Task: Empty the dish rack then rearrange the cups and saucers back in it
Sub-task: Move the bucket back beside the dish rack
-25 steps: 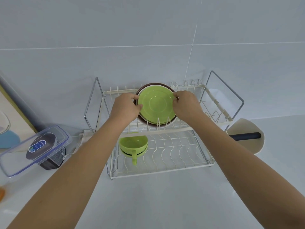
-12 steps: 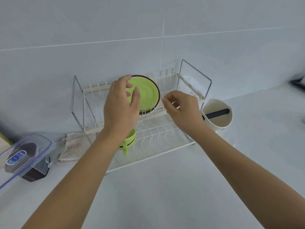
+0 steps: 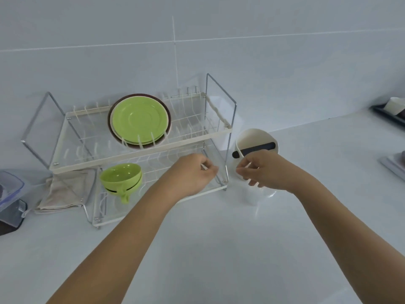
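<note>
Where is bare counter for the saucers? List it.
Free: white counter in front of the two-tier wire dish rack, and right of the cream tub. Crowded: rack's left end, by the beige cloth and clear plastic box.

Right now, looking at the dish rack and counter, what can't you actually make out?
- Brown saucer, head view: the green saucer covers all but its rim.
- Cups under the top green cup: nested, so their number is unclear.
- Left hand and right hand: motion blur hides how the fingers lie.
- Clear lidded container: cut off by the left edge.
- Items at the right edge: cropped, unidentifiable.
</note>
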